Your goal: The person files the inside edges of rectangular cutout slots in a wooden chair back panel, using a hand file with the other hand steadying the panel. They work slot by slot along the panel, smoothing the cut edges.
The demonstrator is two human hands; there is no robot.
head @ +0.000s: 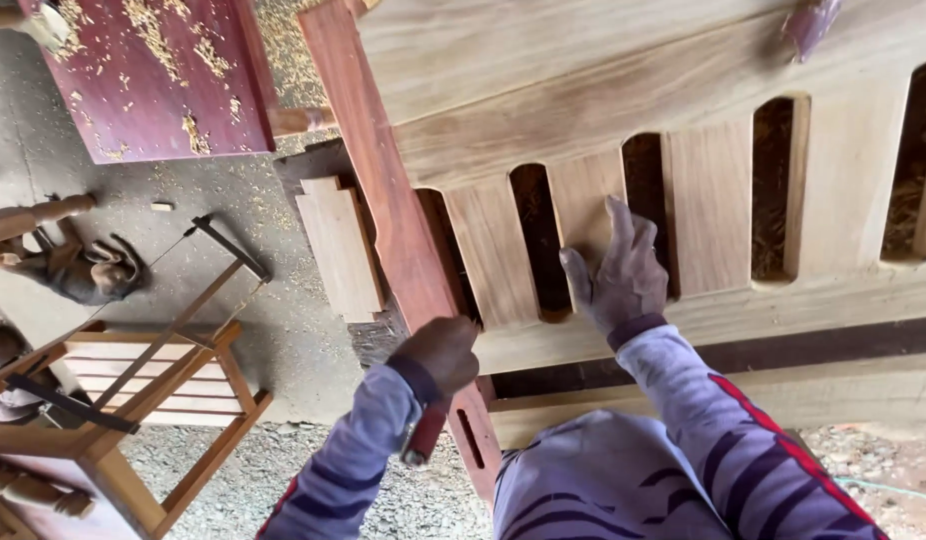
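A small wooden frame [163, 400] stands on open gravel floor [313, 370] at far left. The left hand [441, 352] is fisted around a red-handled tool [423, 432] beside the reddish post [393, 220] (its edge touching). The right hand [623, 272] lies flat, fingers spread, on a pale slat [583, 215] between two slots of the slatted panel [703, 100].
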